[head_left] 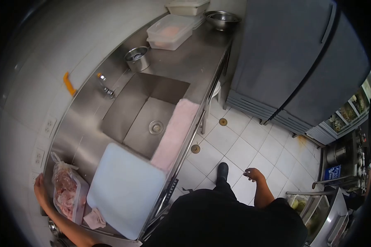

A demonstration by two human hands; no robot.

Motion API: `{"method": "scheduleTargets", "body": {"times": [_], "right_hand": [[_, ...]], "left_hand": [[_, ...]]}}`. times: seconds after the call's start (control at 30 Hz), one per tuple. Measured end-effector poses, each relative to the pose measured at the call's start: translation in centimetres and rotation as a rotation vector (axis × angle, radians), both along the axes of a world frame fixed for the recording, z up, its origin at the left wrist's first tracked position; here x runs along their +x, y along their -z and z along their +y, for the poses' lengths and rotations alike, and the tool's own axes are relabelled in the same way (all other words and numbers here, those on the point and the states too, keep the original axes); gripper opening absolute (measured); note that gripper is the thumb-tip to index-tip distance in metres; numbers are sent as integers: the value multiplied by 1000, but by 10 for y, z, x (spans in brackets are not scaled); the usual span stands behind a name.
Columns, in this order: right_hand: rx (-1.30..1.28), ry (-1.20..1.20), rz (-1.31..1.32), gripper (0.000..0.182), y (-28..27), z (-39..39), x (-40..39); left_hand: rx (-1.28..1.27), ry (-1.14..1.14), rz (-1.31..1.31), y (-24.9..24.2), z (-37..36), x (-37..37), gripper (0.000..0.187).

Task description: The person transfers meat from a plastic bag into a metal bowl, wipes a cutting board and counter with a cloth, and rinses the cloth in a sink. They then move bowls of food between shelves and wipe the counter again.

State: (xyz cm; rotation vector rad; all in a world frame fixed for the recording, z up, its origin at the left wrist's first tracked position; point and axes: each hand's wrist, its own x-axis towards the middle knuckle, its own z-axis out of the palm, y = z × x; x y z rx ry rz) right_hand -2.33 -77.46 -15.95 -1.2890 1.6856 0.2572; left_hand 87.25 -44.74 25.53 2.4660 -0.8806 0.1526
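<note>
My left hand (40, 192) is by the wall at the far left, with its fingers stretched out and nothing visible in them. Right beside it is a plastic tub (81, 200) holding a clear bag of raw meat (66, 193). A light blue cutting board (125, 187) lies on the steel counter to the right of the tub. Between them sits a small folded pink cloth (95, 218). My right hand (254, 174) hangs over the tiled floor, away from the counter. Its fingers are loosely bent and apart, with no object that I can make out.
Beyond the board is a steel sink (125, 119) with a tap (106, 86). A pink towel (178, 131) drapes its front edge. Farther back stand a metal pot (137, 60), plastic containers (169, 33) and metal bowls (221, 19). A grey refrigerator (280, 53) stands at the right.
</note>
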Motion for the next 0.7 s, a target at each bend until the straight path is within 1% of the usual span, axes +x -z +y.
{"method": "scheduleTargets", "body": {"times": [0.03,0.1,0.17,0.2,0.23,0.27,0.3,0.33,0.37,0.4,0.43,0.5,0.57,0.63,0.7], "right_hand": [[-14,42,-24,52,0,-11,-14],[-51,116,-40,49,1,-40,-47],[-178,122,-57,47,-1,-85,-85],[-235,123,-67,46,-1,-105,-105],[-387,27,-103,44,-8,-128,-128],[-520,83,-118,42,1,-157,-156],[-606,63,-82,39,-27,-185,-171],[-718,108,-114,38,-54,-213,-186],[-759,91,-33,38,-125,-235,-177],[-988,6,77,38,-138,-268,-197],[-926,71,69,38,-209,-284,-178],[-1188,2,50,38,-274,-333,-176],[-1420,-158,194,38,-344,-369,-153],[-1644,-345,300,37,-393,-410,-129],[-1759,-512,399,37,-438,-452,-102]], "left_hand": [[-11,17,90,-13,-48,-47,50],[-54,35,209,-9,-130,-118,51],[-94,177,275,1,-213,-203,55],[-51,228,335,3,-256,-252,56],[-7,278,399,7,-297,-292,58],[92,404,431,16,-333,-314,59],[188,534,465,27,-367,-330,62],[222,603,417,38,-400,-345,62],[253,670,367,46,-431,-360,62],[258,707,348,50,-461,-376,61],[265,742,330,52,-490,-392,60],[250,846,347,46,-542,-430,60],[274,940,473,46,-599,-451,60],[253,1042,467,48,-657,-472,59],[250,1098,616,53,-722,-489,57]]}}
